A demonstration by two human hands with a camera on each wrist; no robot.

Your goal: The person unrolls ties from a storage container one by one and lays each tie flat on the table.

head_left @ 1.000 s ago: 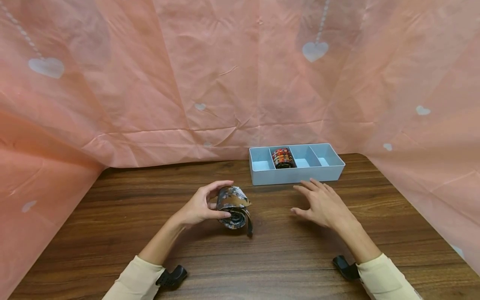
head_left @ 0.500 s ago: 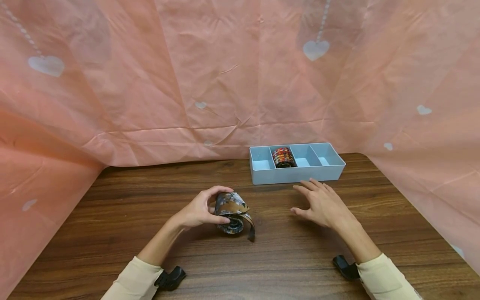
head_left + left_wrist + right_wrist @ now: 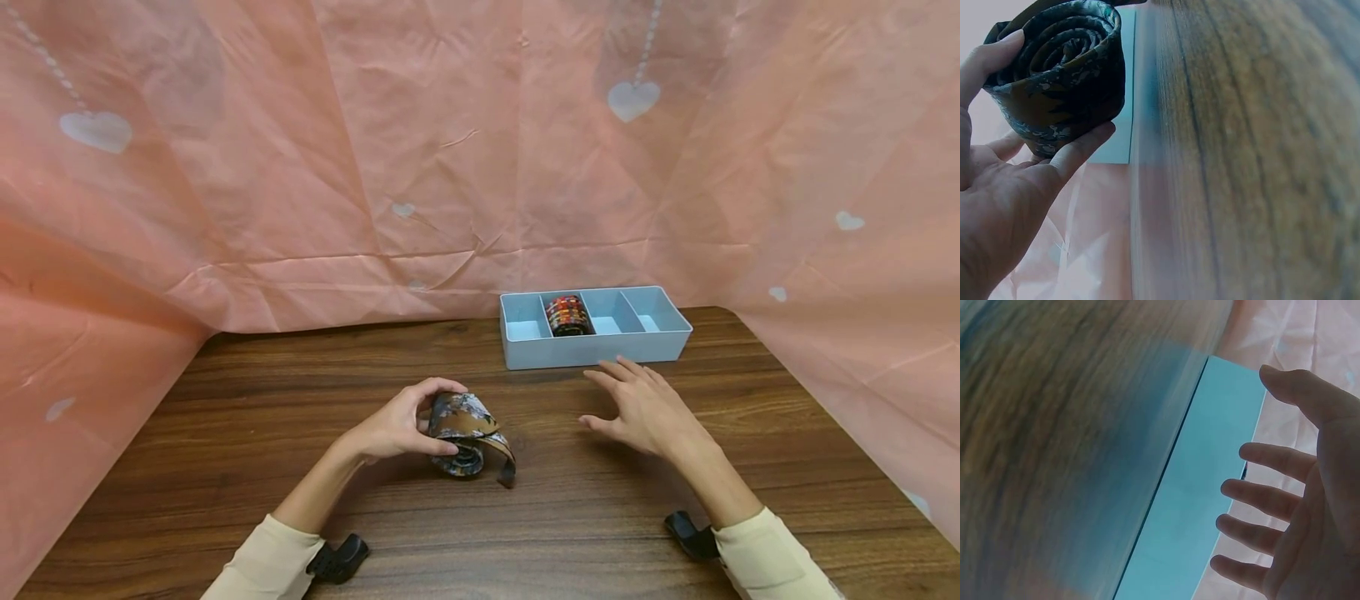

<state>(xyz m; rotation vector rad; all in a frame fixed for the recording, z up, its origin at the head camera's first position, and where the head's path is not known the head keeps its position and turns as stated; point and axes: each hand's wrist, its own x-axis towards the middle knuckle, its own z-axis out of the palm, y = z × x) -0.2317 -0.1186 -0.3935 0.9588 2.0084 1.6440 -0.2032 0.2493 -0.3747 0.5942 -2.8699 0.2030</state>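
Left hand (image 3: 393, 427) holds the rolled tie (image 3: 463, 419) at lower middle, maybe so it won't unroll; right hand (image 3: 648, 410), lower right, is wide.

No readable text, labels, brands, numbers or signs in any view.

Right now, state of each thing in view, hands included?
Brown floral necktie: rolled, one end hanging loose; contact with wood-grain table unclear
Left hand: gripping the necktie, thumb and fingers around the roll
Right hand: fingers extended, holding nothing
Red-patterned fabric roll: coiled, in second compartment from left
Light-blue four-compartment organizer: upright, open-topped, one compartment occupied
Pink heart-print curtain: hanging, creased
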